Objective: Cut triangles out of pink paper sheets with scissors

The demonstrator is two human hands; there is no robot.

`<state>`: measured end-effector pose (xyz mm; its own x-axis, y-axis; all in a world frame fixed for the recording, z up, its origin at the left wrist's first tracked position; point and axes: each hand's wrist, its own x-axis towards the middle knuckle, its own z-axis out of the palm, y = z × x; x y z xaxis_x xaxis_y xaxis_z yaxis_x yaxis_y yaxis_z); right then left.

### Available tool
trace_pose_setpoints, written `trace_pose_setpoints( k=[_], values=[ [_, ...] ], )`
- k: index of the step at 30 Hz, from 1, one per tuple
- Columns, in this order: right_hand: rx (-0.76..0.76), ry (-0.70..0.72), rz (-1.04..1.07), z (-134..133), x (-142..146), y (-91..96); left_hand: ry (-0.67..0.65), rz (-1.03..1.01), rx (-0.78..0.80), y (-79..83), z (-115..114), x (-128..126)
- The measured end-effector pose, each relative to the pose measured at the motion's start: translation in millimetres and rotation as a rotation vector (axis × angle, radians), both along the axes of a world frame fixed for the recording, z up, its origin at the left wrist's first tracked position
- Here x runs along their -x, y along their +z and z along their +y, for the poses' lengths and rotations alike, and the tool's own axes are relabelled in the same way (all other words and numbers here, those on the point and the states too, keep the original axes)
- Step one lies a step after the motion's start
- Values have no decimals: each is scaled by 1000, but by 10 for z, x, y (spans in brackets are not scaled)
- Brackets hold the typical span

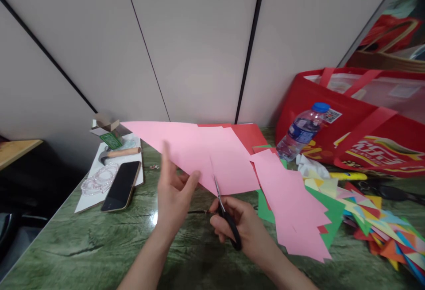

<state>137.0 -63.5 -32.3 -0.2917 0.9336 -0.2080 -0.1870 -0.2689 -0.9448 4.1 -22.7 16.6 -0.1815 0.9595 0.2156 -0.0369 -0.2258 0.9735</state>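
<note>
A large sheet of pink paper [195, 152] is held up over the table by my left hand [174, 192], its thumb on the near edge and its index finger extended upward; the other fingers are partly hidden. Black-handled scissors [226, 219] are in my right hand [244, 223]. Their blades lie at the paper's near edge, and a slit runs upward from the tips. To the right, a second pink piece with zigzag edges [294, 206] lies over green paper [332, 217] and red paper. More red paper [249, 134] shows behind the held sheet.
Colourful paper scraps [381, 228] heap at the right, near a water bottle [303, 130] leaning by a red bag [365, 126]. On the left are a phone [121, 186], beaded strands [99, 179], a hammer [121, 152] and a small open box [108, 133]. Wall panels [199, 51] stand behind.
</note>
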Motion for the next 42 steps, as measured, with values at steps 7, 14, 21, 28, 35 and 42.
trace_pose_setpoints(
  k=[7, 14, 21, 28, 35, 42],
  values=[
    [-18, 14, 11, -10, -10, 38, -164, -130, 122, -41, 30, 59],
    [-14, 20, 43, -10, 2, 55, -182, -12, 82, -92, 64, 112],
    [-19, 43, 82, -4, -13, 107, -4, 234, -82, -59, -17, 87],
    [-66, 70, 127, -5, -33, 7, 19, 384, -179, -94, -34, 110],
    [-62, 73, 132, -4, -61, 71, 14, 385, -136, -84, -19, 72],
    [-30, 94, 140, 16, -101, 65, -39, 323, -34, -92, -44, 71]
  ],
)
